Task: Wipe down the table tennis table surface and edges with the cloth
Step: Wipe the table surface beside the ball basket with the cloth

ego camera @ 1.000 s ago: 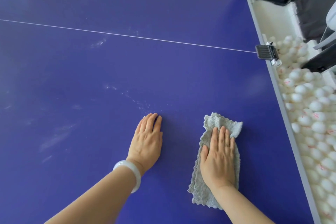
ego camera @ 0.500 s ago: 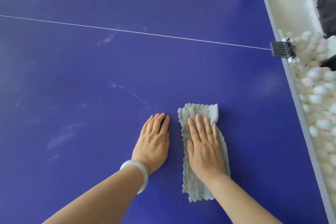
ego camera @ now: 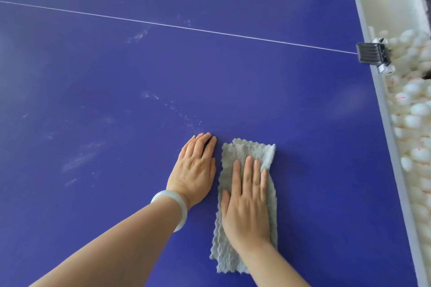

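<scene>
A deep blue table tennis surface (ego camera: 291,105) fills the view, crossed by a thin white line (ego camera: 177,27) and marked with pale dusty smears (ego camera: 80,158) toward its left side, while a heap of white balls (ego camera: 412,109) lies past its grey right edge beside a black clamp (ego camera: 373,53). The right hand (ego camera: 247,202) lies flat on the grey cloth (ego camera: 247,154), fingers (ego camera: 249,170) straight and close together, pressing it onto the surface. Just beside it, the left hand (ego camera: 196,170), with a pale bangle (ego camera: 172,202) at the wrist, rests palm-down on the bare blue with straight fingers, holding nothing.
</scene>
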Motion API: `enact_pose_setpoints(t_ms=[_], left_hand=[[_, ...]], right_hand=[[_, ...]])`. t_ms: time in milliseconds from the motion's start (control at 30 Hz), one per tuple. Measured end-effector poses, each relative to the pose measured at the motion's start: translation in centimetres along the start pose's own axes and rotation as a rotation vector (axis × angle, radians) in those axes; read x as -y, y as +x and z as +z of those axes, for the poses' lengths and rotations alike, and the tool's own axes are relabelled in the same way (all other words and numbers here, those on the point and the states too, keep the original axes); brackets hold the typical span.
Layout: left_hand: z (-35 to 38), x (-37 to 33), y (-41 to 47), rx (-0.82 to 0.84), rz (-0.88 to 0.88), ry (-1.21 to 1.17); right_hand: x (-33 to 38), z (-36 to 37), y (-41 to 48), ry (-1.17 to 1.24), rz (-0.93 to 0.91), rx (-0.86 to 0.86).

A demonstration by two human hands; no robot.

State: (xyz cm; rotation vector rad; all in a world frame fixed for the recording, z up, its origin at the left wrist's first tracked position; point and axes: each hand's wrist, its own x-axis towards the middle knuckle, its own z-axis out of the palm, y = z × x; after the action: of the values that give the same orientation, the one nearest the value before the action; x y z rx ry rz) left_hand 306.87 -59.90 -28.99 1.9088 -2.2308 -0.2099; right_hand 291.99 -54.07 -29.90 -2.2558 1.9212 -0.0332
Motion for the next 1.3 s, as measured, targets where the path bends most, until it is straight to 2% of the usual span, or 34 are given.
enact_pose_setpoints(t_ms=[67, 167, 333, 400, 467, 533, 600, 667, 733, 800, 833, 867, 967, 1000, 1033, 1133, 1233, 1300], left_hand=[[-0.1, -0.1, 0.0, 0.015, -0.008, -0.002], [-0.1, -0.1, -0.1, 0.02, -0.008, 0.01], [0.0, -0.1, -0.2, -0.011, -0.018, 0.012], [0.1, 0.0, -0.4, -0.01, -0.011, 0.01], [0.1, 0.1, -0.4, -0.008, -0.004, 0.008], [0.0, 0.1, -0.4, 0.016, -0.011, 0.004], [0.1, 0.0, -0.4, 0.039, -0.019, 0.006], [0.2, -0.1, -0.3, 0.044, -0.021, 0.014], [0.2, -0.2, -0.2, 0.049, -0.03, 0.018], [0.1, -0.2, -0.2, 0.055, -0.032, 0.027], [0.1, -0.1, -0.3, 0.052, -0.032, 0.03], [0.0, -0.1, -0.3, 0.048, -0.031, 0.034], [-0.3, -0.1, -0.4, 0.048, -0.043, 0.035], [-0.3, -0.1, -0.3, 0.044, -0.042, 0.039], [-0.1, -0.2, -0.3, 0.04, -0.041, 0.043], [-0.1, -0.9, -0.3, 0.041, -0.044, 0.058], [-0.4, -2.2, 0.7, 0.024, -0.017, 0.073], [-0.2, -4.3, 2.3, 0.009, 0.117, 0.063]], right_hand=[[0.0, 0.5, -2.5, 0.004, -0.05, 0.018], [-1.0, 0.0, 1.0, -0.017, -0.014, 0.007], [-2.7, -1.7, 9.6, 0.025, 0.258, 0.008], [-1.3, -1.4, 7.1, 0.035, 0.188, -0.009], [-1.0, -0.5, 1.6, 0.019, -0.029, -0.013], [-4.3, -0.4, -1.6, -0.028, -0.176, 0.03], [-9.5, -1.5, -0.5, -0.09, -0.059, -0.015], [-13.4, -3.0, 2.6, -0.139, 0.231, -0.038], [-14.6, -4.0, 6.5, -0.061, 0.493, -0.055], [-13.1, -4.2, 9.3, 0.031, 0.604, -0.057], [-11.9, -3.8, 9.7, 0.033, 0.548, -0.052], [-11.0, -3.2, 9.4, 0.009, 0.408, -0.07], [-12.0, -2.7, 5.7, -0.132, -0.161, -0.011], [-14.2, -3.2, 5.5, -0.151, -0.206, -0.007], [-16.3, -3.5, 5.8, -0.167, -0.132, -0.018], [-20.7, -4.7, 7.3, -0.127, 0.331, -0.073], [-20.3, -4.5, 8.2, -0.109, 0.369, -0.063], [-20.1, -4.4, 7.9, -0.085, 0.355, -0.073]])
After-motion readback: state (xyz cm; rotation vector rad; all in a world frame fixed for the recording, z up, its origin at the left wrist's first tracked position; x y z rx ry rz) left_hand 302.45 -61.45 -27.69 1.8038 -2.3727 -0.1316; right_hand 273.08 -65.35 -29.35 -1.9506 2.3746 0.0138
